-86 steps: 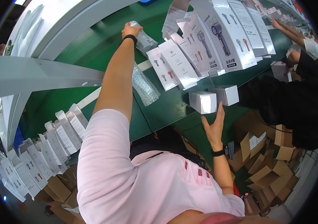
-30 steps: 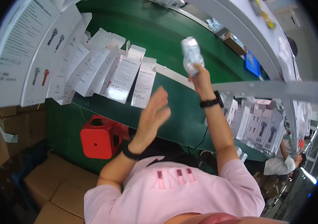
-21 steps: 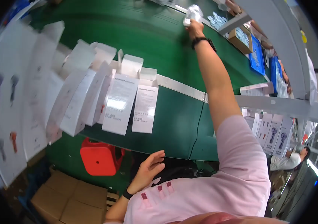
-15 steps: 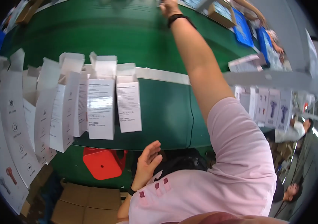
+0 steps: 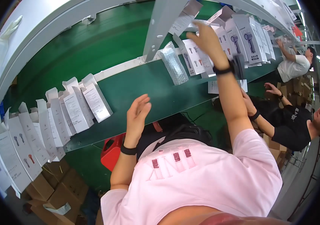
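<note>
My left hand (image 5: 138, 114) hovers over the green work table (image 5: 126, 88), fingers stretched and slightly spread, holding nothing. To its left stands a row of white cartons with raised flaps, the nearest being a white carton (image 5: 98, 103). My right hand (image 5: 209, 42) reaches out to the right, above an open printed box (image 5: 192, 56) showing pictures of small handheld fans. Its fingers look apart, though somewhat blurred, and I see nothing between them. A bubble-wrapped packet (image 5: 174, 64) lies on the table left of that box.
A grey metal post (image 5: 162, 28) rises at the table's far edge, before a green belt surface (image 5: 103, 43). More fan boxes (image 5: 251, 39) stand at right. A co-worker in a black shirt (image 5: 293, 125) is close by on the right. A red stool (image 5: 112, 152) and brown cartons (image 5: 60, 187) are below.
The view has turned to the right. My right hand has come back from the far side of the belt to the boxes at right. My left hand has risen from below the table edge.
</note>
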### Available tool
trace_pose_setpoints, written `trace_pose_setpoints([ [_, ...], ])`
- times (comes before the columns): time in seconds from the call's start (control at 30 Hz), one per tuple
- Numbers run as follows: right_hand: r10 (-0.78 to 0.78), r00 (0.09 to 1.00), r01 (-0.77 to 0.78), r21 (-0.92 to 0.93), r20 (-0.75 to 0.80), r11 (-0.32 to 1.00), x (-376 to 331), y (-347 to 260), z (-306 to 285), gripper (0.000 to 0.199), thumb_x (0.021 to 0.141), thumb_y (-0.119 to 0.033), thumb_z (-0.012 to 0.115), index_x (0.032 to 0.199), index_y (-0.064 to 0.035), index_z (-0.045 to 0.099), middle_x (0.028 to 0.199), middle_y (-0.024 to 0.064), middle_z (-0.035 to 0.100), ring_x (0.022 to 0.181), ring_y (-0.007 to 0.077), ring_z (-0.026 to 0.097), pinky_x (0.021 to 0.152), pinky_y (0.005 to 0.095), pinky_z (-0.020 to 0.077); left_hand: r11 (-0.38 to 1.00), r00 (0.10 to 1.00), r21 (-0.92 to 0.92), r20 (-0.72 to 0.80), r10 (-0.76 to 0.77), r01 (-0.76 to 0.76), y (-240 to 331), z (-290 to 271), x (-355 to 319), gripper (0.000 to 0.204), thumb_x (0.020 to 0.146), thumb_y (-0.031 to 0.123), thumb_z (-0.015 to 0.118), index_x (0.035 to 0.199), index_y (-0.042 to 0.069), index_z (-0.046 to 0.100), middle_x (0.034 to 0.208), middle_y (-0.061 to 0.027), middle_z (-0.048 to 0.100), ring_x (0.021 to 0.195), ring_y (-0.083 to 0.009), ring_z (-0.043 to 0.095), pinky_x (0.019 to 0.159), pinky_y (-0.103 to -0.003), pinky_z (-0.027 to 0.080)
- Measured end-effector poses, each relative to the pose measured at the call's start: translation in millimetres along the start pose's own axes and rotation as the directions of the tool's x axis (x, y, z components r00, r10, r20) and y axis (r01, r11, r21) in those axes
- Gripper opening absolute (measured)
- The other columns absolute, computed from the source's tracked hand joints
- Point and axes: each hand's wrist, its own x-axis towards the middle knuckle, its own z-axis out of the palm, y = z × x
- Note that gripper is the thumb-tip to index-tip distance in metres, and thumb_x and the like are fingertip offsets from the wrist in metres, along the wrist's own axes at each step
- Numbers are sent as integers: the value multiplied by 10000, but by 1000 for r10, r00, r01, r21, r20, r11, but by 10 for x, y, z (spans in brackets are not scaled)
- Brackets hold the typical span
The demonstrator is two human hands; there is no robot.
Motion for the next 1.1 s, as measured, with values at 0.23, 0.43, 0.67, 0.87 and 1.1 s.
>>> trace_pose_setpoints([
  [0.23, 100, 985, -120, -143, -138, 983, 1073, 1444, 1312, 406, 816, -278, 629, 1131, -24, 602, 1054, 227, 650, 970, 406, 618, 835, 447, 501, 985, 988, 155, 145, 59, -82, -217, 732, 358, 679, 881, 229, 686, 1430, 45, 331, 1256, -199, 546, 1110, -269, 569, 943, -381, 465],
  [0.43, -97, 993, 110, -220, 69, 969, 851, 1327, 1164, 269, 760, -224, 652, 937, -21, 642, 883, 203, 641, 820, 372, 621, 733, 458, 488, 896, 997, 443, 68, -24, -9, -357, 864, 582, 837, 821, 218, 723, 1476, 60, 225, 1315, -267, 476, 1160, -381, 526, 973, -427, 442],
  [0.67, -6, 989, 5, -9, -149, 1000, 473, 630, 247, 154, 836, -168, 584, 884, -22, 575, 776, 211, 619, 764, 416, 602, 653, 491, 458, -125, 793, 913, 400, 460, -388, -620, 1064, 1802, 597, 840, 109, 592, 1411, 177, 428, 1435, -224, 370, 1275, -435, 394, 1058, -588, 308],
  [0.87, 77, 967, -75, 17, -243, 997, -85, 128, -869, 273, 862, -206, 627, 1052, -13, 598, 836, 245, 652, 791, 403, 636, 653, 477, 476, -591, 597, 626, 752, 281, -509, -723, 1182, 2425, 262, 884, 200, 531, 1115, 195, 655, 1118, -103, 530, 1262, -348, 401, 1137, -594, 186],
  [1.1, 239, 970, -234, -98, 39, 967, -931, -246, -1454, 230, 846, -236, 669, 976, -46, 673, 862, 151, 665, 684, 296, 600, 650, 337, 467, -265, 577, 604, 797, 178, -752, -592, 748, 2084, 453, 689, 287, 723, 1106, 136, 627, 1054, -92, 620, 1227, -293, 468, 1124, -540, 223],
])
